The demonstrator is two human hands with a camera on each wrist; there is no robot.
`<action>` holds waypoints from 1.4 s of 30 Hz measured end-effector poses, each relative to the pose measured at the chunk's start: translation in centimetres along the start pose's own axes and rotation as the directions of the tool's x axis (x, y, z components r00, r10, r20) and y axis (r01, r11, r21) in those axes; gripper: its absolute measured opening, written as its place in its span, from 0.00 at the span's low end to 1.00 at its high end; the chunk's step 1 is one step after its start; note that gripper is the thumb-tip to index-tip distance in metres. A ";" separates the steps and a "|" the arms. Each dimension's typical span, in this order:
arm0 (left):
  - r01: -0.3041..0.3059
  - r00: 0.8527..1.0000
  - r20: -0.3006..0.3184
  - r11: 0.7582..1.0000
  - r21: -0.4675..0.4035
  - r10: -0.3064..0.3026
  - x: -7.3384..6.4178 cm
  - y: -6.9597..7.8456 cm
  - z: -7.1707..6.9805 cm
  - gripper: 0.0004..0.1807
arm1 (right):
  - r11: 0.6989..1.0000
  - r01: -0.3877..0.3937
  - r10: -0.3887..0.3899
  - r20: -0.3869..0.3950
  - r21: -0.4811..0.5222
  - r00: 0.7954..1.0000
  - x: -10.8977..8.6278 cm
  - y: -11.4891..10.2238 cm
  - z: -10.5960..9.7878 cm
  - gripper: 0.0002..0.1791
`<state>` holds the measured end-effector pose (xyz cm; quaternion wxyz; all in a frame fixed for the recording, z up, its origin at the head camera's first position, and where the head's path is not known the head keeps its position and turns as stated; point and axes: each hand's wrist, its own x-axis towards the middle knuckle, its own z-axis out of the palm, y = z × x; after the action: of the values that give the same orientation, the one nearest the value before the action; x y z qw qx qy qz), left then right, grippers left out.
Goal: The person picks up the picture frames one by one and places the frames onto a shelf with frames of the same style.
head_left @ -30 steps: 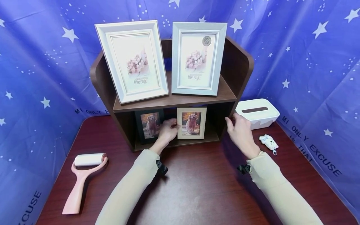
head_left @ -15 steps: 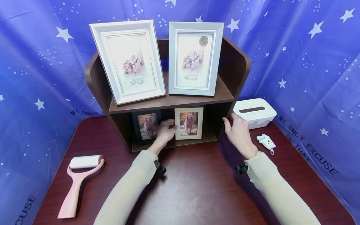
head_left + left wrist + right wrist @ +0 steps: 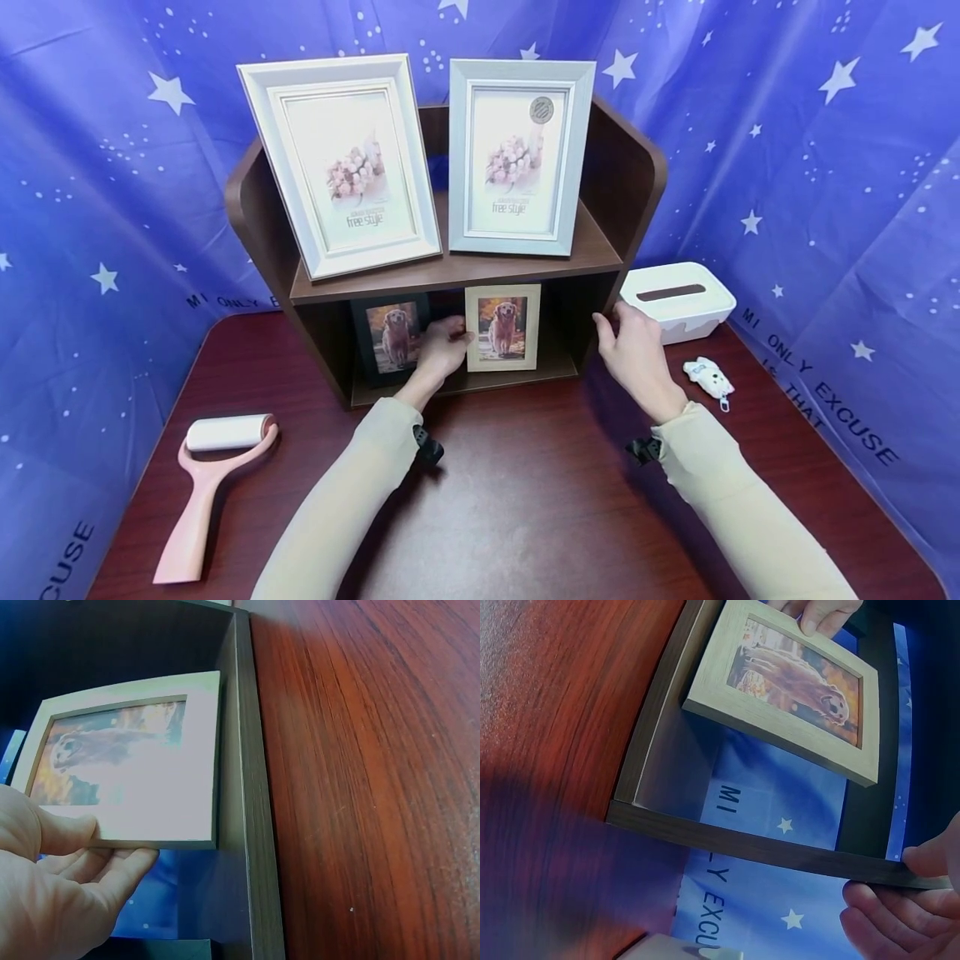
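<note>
My left hand (image 3: 441, 346) pinches the left edge of a cream photo frame (image 3: 471, 358), thumb on the front and fingers behind. That frame stands in the lower compartment of a dark brown shelf (image 3: 483, 273) and shows a golden dog. In the left wrist view, the thumb of the left hand (image 3: 56, 877) overlaps the frame's border. My right hand (image 3: 636, 354) grips the shelf's right side panel (image 3: 765, 851), with the thumb inside and the fingers outside in the right wrist view. Beside the left hand, a black photo frame (image 3: 363, 333) holds a similar dog picture, partly hidden by the hand.
A white photo frame (image 3: 300, 225) and a grey-blue one (image 3: 461, 167) stand on the upper shelf. Right of the shelf lie a white tissue box (image 3: 701, 287) and a small plush dog keychain (image 3: 708, 377). A pink-handled roller (image 3: 197, 500) lies at left.
The head view has shifted a little, moving the scene slightly left. Both hands stay at the same places on the cream photo frame and the shelf panel.
</note>
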<state>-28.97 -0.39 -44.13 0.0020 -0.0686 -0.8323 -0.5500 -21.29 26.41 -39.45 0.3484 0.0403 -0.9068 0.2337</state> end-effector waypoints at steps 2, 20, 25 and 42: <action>-0.006 1.000 -0.013 1.000 0.022 0.006 0.1 0.0 0.0 0.16 | 1.000 0.001 -0.001 0.001 0.001 1.000 0.1 0.0 0.0 0.13; -0.019 0.999 -0.045 0.993 0.117 0.024 0.7 -0.3 0.5 0.16 | 1.000 -0.018 0.018 0.010 0.004 1.000 0.0 0.0 -0.1 0.13; -0.029 0.998 -0.048 0.991 0.128 0.035 0.8 -0.2 0.5 0.16 | 1.000 -0.016 0.016 0.005 -0.002 1.000 0.1 0.1 -0.1 0.13; -0.038 0.997 -0.062 0.990 0.134 0.046 0.9 -0.4 0.5 0.13 | 1.000 -0.016 0.016 0.007 0.003 1.000 0.1 0.0 0.0 0.13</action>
<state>-29.85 0.04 -44.68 0.0452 -0.0679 -0.8648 -0.4954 -21.39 26.44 -39.36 0.3430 0.0343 -0.9080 0.2379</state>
